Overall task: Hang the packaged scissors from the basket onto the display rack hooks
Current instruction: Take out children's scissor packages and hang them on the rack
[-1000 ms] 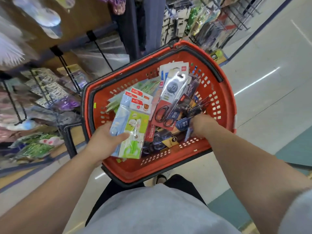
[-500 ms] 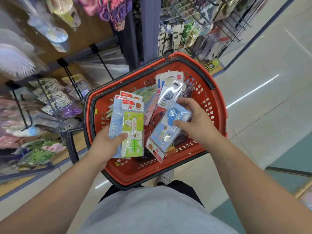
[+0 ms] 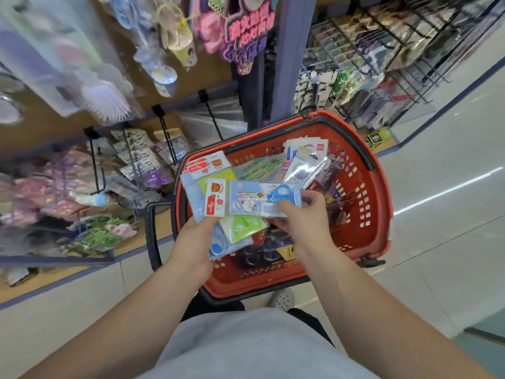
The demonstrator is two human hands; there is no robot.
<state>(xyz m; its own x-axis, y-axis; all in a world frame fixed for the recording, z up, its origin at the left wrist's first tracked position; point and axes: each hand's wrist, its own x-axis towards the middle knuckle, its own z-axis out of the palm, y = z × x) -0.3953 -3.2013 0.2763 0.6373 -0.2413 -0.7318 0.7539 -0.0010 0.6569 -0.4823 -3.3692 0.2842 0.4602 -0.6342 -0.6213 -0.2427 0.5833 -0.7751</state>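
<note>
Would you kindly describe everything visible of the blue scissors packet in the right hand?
The blue packet is flat and glossy, card behind clear plastic, printed with cartoon animals; blue scissor handles show at its right end. It lies sideways above the red basket, pinched at that end by the right hand, its left end overlapping the packets in the left hand.

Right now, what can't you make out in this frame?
All head view:
1. Left hand: its fingers are hidden under the stack of packs it holds, so the pack count is unclear.
2. Basket floor: covered by both hands and the blue pack that the right hand holds.
3. Hanging goods, upper left: motion-blurred, unidentifiable.
4. Pack labels: too small and soft to read.
5. Rack hooks: tips lost among blurred goods.
</note>
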